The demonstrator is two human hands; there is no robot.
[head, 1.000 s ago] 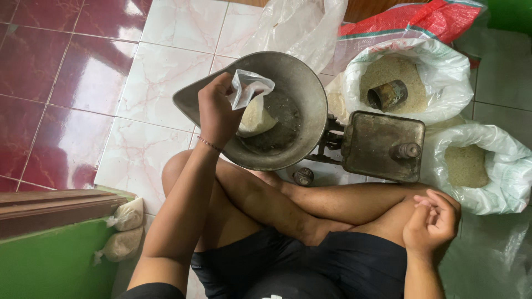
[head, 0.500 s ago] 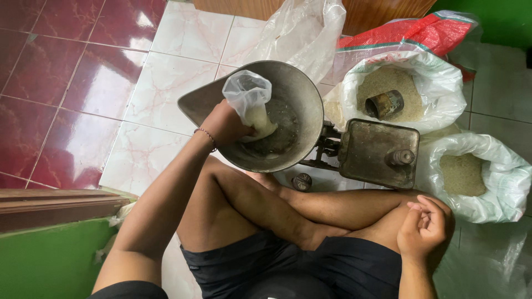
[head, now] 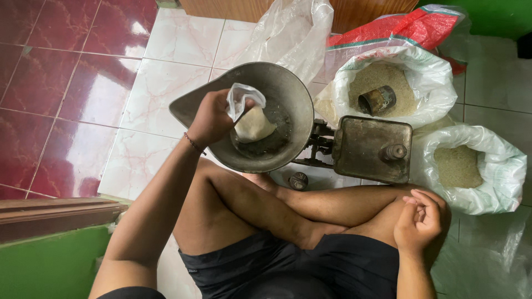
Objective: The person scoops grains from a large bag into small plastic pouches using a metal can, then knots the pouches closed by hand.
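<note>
A: Tiled floor [head: 83, 88], red and white; a person sits cross-legged by a balance scale [head: 372, 147], two open sacks [head: 487, 166] of grain and a tin [head: 377, 101] behind it.

B: Hands?

A: Left hand [head: 210, 117] pinches the mouth of a small bag [head: 249, 119], which rests inside the pan [head: 288, 94]. Right hand [head: 418, 221] lies on the knee, fingers loosely curled, holding nothing.

B: Change since half a second ago?

A: Bag has dropped lower into the pan; right hand is unchanged.

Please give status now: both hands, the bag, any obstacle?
Left hand grips small plastic bag in scale pan. Right hand empty, resting on knee. Nothing in the way.
</note>
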